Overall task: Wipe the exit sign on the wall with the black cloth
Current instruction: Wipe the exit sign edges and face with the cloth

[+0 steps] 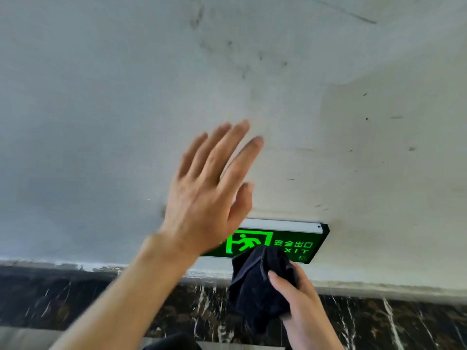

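The exit sign (290, 242) sits low on the pale wall (101, 122), just above a dark marble skirting (404, 319), its green running figure and lettering lit. The black cloth (257, 286) (bunched, not spread) touches the sign's lower edge, clenched in the right hand (298, 301). The left hand (209, 195), fingers spread and grasping nothing, is raised before the wall and covers the sign's left end.

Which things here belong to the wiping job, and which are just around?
For the job: green lit exit sign; bunched black cloth; right hand gripping it.
Just around: open left hand; pale scuffed wall; dark marble skirting.
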### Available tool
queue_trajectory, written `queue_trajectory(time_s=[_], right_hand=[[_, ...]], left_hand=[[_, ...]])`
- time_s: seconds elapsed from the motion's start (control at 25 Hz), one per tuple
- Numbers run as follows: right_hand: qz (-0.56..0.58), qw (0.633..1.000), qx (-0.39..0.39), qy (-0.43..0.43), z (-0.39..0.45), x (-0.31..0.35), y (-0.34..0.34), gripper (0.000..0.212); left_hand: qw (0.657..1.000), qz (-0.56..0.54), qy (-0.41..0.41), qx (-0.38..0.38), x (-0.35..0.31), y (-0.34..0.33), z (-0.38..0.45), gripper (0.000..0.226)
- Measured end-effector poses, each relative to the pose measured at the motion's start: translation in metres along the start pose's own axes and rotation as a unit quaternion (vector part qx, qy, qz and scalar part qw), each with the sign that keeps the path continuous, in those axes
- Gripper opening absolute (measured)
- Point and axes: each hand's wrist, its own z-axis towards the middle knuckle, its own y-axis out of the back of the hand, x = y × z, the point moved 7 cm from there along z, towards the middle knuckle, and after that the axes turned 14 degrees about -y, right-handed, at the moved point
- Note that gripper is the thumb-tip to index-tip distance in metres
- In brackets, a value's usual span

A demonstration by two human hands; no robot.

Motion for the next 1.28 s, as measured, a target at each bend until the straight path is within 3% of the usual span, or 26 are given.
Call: queue_trajectory(time_s=[0.08,0.12,0.2,0.24,0.32,0.52,0.64,0.72,0.8,0.88,0.92,1.0,1.04,1.08,1.16,1.28], right_hand=[[0.014,1.0,0.023,-0.004,-0.009,0.009,0.0,0.044],[0.015,1.0,0.027,-0.005,-0.012,0.011,-0.001,0.047],[0.016,0.999,0.034,-0.012,-0.016,0.013,-0.005,0.047],[0.019,0.999,0.038,-0.018,-0.017,0.013,-0.008,0.046],[0.025,0.998,0.044,-0.026,-0.019,0.012,-0.013,0.045],[-0.009,0.999,0.029,-0.028,-0.021,0.008,-0.024,0.028],[-0.133,0.991,0.014,-0.007,-0.022,0.014,-0.034,0.02],[-0.27,0.962,-0.001,0.048,-0.026,0.026,-0.044,0.023],[-0.373,0.911,-0.064,0.162,-0.033,0.054,-0.051,0.03],[-0.43,0.829,-0.143,0.328,-0.05,0.094,-0.067,0.04],[-0.453,0.764,-0.173,0.427,-0.059,0.113,-0.079,0.044],[-0.499,0.588,-0.209,0.601,-0.072,0.137,-0.105,0.048],[-0.517,0.517,-0.221,0.645,-0.071,0.144,-0.116,0.05],[-0.53,0.471,-0.231,0.666,-0.067,0.151,-0.125,0.053],[-0.542,0.417,-0.26,0.682,-0.054,0.166,-0.139,0.061],[-0.559,0.359,-0.304,0.682,-0.031,0.182,-0.15,0.065]], left_hand=[[0.966,-0.158,0.183,0.092,-0.021,-0.023,-0.048,0.051],[0.919,-0.242,0.278,0.144,-0.032,-0.038,-0.074,0.048],[0.8,-0.397,0.414,0.179,-0.058,-0.061,-0.118,0.038],[0.746,-0.453,0.456,0.174,-0.067,-0.068,-0.133,0.037],[0.683,-0.514,0.493,0.163,-0.079,-0.075,-0.152,0.035],[0.606,-0.55,0.566,0.102,-0.073,-0.077,-0.181,0.055],[0.607,-0.521,0.593,0.091,-0.066,-0.075,-0.193,0.041],[0.61,-0.487,0.622,0.056,-0.058,-0.069,-0.201,0.025],[0.603,-0.447,0.66,0.015,-0.048,-0.06,-0.211,0.014],[0.58,-0.421,0.697,-0.024,-0.037,-0.052,-0.223,0.008],[0.56,-0.415,0.715,-0.048,-0.033,-0.048,-0.23,0.008],[0.515,-0.414,0.743,-0.11,-0.023,-0.042,-0.245,0.013],[0.494,-0.419,0.749,-0.139,-0.019,-0.04,-0.252,0.017],[0.477,-0.425,0.751,-0.166,-0.014,-0.037,-0.257,0.024],[0.46,-0.423,0.753,-0.204,-0.005,-0.032,-0.265,0.033],[0.464,-0.411,0.752,-0.226,0.011,-0.025,-0.273,0.021]])
